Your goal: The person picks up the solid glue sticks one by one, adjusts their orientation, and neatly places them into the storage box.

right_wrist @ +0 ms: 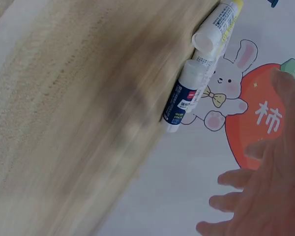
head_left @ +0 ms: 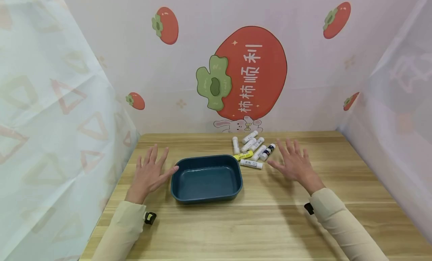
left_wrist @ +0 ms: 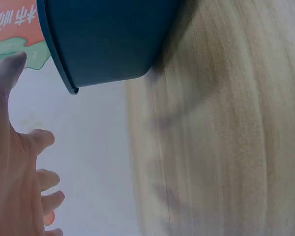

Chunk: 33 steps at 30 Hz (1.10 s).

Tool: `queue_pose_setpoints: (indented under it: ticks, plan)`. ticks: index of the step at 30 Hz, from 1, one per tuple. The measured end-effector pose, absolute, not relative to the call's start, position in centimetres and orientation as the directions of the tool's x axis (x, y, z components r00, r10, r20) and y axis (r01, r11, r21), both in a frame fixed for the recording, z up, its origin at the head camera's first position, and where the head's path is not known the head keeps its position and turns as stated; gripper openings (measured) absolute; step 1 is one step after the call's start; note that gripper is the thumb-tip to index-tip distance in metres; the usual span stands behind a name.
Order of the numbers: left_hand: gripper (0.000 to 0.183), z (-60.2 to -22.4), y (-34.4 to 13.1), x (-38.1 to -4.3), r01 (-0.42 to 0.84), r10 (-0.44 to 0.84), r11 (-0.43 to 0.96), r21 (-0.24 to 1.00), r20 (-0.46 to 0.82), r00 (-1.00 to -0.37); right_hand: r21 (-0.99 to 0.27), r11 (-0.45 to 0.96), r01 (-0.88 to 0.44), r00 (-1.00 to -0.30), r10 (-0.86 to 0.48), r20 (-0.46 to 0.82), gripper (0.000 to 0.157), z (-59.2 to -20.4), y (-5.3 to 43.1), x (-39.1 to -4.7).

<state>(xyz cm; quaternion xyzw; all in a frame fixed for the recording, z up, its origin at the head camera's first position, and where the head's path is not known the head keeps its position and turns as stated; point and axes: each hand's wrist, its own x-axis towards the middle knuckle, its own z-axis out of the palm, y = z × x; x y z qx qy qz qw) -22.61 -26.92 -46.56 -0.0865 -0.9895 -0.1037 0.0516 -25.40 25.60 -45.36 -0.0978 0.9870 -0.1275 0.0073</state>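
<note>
A dark teal rectangular tray [head_left: 206, 199] rests on the wooden table, its inside bare. My left hand [head_left: 150, 174] hovers at the tray's left side with fingers spread, the thumb tip overlapping the rim in the head view. Behind the tray's right corner lies a loose heap of glue sticks: several white ones [head_left: 251, 164], a yellow one [head_left: 243, 155] and a navy-labelled one [head_left: 268, 152]. To the right of the heap, my right hand [head_left: 295, 165] is held over the table, fingers spread and holding nothing. In the right wrist view the navy glue stick [right_wrist: 179, 101] lies nearest that hand.
The wooden table [head_left: 270, 231] reaches back to a pale cloth backdrop [head_left: 182, 77] printed with persimmons and a rabbit. Similar cloth [head_left: 50, 122] hangs along the left side and another sheet [head_left: 398, 114] along the right. Dark wrist straps show below both cuffs.
</note>
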Motion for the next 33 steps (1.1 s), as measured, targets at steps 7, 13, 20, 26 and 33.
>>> queue_pose_setpoints:
  ticks: [7,13,20,26,33]
  plan:
    - [0.098,-46.3,-27.4,-22.3,0.276,0.254,0.926,0.256,0.117,-0.96,-0.266,0.912,-0.313,-0.95,-0.293,0.113,0.089,-45.5,25.2,-25.6]
    - [0.11,-45.9,-27.6,-21.8,0.299,0.302,0.895,0.33,0.043,-0.952,-0.288,0.878,-0.382,-0.923,-0.347,0.166,0.079,-45.1,24.4,-26.0]
    - [0.113,-46.1,-27.6,-21.4,0.293,0.338,0.848,0.441,-0.026,-0.941,-0.262,0.865,-0.427,-0.904,-0.399,0.155,0.065,-44.7,23.0,-26.6]
    - [0.123,-46.5,-27.4,-20.9,0.32,0.384,0.799,0.509,-0.023,-0.923,-0.279,0.853,-0.44,-0.898,-0.429,0.103,0.06,-45.1,22.2,-26.9]
    - [0.137,-47.5,-27.2,-20.6,0.361,0.428,0.767,0.531,-0.003,-0.904,-0.323,0.835,-0.446,-0.888,-0.457,0.046,0.054,-46.0,21.5,-27.3]
